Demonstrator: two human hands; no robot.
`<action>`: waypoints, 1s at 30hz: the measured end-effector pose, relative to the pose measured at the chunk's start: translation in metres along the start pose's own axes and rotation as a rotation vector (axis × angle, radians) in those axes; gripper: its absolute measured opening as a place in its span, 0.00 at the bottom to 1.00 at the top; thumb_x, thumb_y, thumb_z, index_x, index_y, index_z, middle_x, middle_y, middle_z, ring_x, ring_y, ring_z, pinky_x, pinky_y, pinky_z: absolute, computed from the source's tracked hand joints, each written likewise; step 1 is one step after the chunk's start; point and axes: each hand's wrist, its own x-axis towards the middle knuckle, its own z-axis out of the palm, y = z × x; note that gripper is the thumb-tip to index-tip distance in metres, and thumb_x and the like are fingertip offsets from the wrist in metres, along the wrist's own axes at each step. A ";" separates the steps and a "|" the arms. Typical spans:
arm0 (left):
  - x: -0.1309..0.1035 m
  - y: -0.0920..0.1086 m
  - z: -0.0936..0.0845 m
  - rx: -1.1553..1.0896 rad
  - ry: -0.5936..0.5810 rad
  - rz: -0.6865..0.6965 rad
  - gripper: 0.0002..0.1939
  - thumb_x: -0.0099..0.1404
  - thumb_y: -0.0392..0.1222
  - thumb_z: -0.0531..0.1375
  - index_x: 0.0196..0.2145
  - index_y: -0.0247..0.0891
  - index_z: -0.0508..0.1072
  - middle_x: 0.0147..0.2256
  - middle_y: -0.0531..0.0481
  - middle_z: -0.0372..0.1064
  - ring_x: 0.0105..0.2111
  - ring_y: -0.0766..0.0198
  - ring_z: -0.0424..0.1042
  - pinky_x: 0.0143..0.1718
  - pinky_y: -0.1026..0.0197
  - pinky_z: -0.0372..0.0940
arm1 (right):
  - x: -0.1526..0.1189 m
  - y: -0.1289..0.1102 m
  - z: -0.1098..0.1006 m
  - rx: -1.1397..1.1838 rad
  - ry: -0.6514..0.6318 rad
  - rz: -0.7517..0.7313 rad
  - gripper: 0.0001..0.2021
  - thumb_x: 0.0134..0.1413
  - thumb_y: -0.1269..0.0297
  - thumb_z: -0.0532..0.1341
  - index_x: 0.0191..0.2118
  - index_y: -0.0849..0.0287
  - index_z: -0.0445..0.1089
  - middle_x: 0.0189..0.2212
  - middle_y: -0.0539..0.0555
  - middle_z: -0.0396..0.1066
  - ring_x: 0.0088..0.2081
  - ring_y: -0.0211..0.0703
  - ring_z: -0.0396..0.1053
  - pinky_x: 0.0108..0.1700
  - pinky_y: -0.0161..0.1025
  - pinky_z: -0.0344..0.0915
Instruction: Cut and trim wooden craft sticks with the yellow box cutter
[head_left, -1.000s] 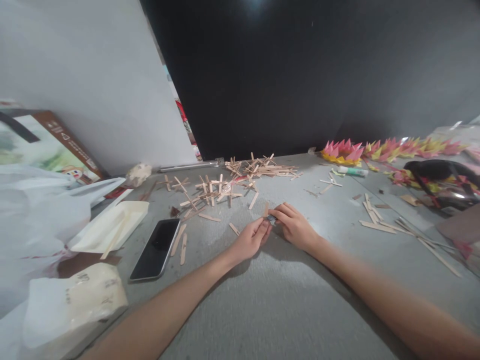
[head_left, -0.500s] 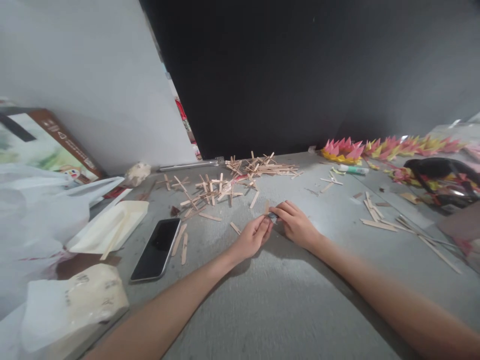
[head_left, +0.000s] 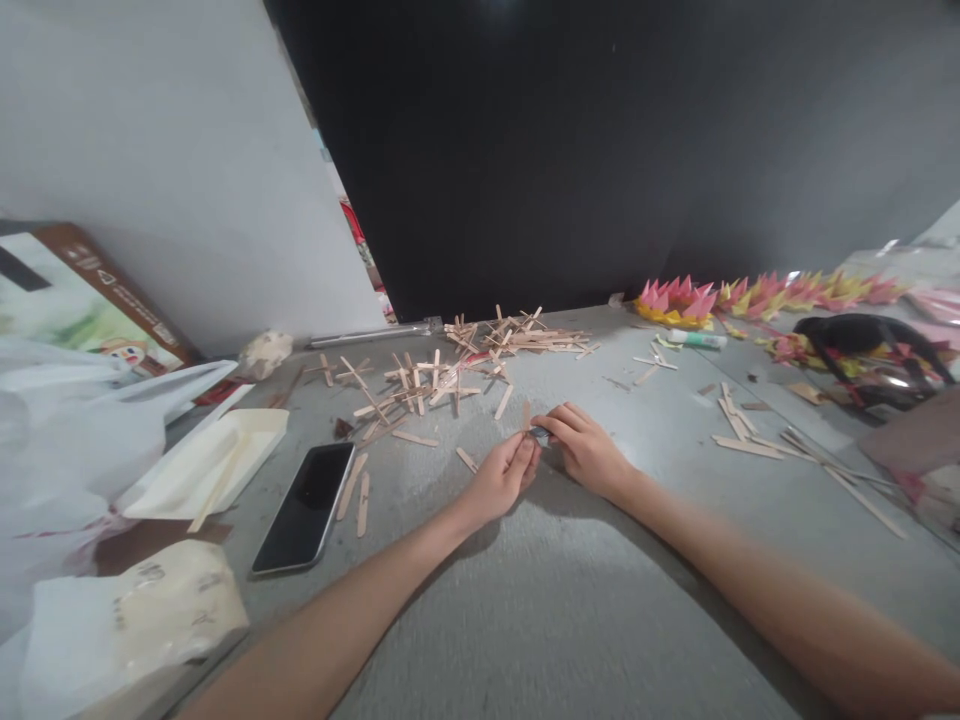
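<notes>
My left hand (head_left: pixel 504 476) is closed, pinching a short wooden craft stick (head_left: pixel 526 412) whose end stands up above the fingertips. Close against it, my right hand (head_left: pixel 583 450) grips a small shiny blue-grey tool (head_left: pixel 540 433), mostly covered by the fingers, so its kind is unclear. The tool meets the stick between the two hands, low over the grey table (head_left: pixel 480 620). Beyond the hands lies a loose heap of wooden craft sticks (head_left: pixel 420 385), several of them crossed over one another.
At left are a phone (head_left: pixel 304 510), a pale tray (head_left: pixel 259 440) with a stick in it, a plastic bag (head_left: pixel 67 440) and a wrapped packet (head_left: pixel 180 600). At right lie a glue stick (head_left: pixel 697 340), pink and yellow paper flowers (head_left: pixel 677 300), loose sticks (head_left: pixel 746 447) and a black strapped item (head_left: pixel 870 345).
The whole view has shifted slightly, so most things appear a little further left. Both hands keep nearly the same pose around the craft stick and the small tool.
</notes>
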 end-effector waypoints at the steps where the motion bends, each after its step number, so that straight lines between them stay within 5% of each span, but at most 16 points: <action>1: 0.000 -0.001 0.000 0.014 -0.007 0.006 0.31 0.71 0.74 0.53 0.33 0.40 0.60 0.25 0.60 0.53 0.22 0.71 0.51 0.24 0.64 0.49 | 0.000 -0.001 0.000 -0.003 0.004 0.000 0.20 0.69 0.78 0.52 0.60 0.57 0.68 0.44 0.60 0.72 0.45 0.54 0.66 0.47 0.50 0.69; 12: -0.001 0.001 -0.001 0.033 -0.020 -0.001 0.29 0.73 0.71 0.52 0.34 0.40 0.60 0.25 0.60 0.52 0.22 0.71 0.50 0.25 0.64 0.48 | -0.001 -0.005 -0.001 0.066 0.006 0.038 0.18 0.72 0.74 0.51 0.60 0.54 0.68 0.44 0.59 0.72 0.45 0.52 0.68 0.47 0.49 0.70; 19: -0.003 0.005 -0.003 0.042 -0.009 -0.018 0.27 0.75 0.68 0.50 0.32 0.40 0.59 0.24 0.59 0.52 0.22 0.70 0.50 0.25 0.63 0.47 | -0.005 0.000 -0.001 0.151 0.144 0.181 0.14 0.77 0.68 0.48 0.57 0.55 0.68 0.44 0.59 0.71 0.47 0.49 0.72 0.50 0.47 0.71; 30: -0.001 0.003 -0.002 -0.040 0.013 -0.042 0.26 0.74 0.67 0.53 0.34 0.41 0.59 0.25 0.61 0.50 0.22 0.71 0.48 0.24 0.64 0.46 | -0.005 -0.005 -0.004 0.118 0.021 0.106 0.15 0.76 0.68 0.50 0.58 0.52 0.69 0.44 0.59 0.72 0.45 0.50 0.70 0.48 0.48 0.71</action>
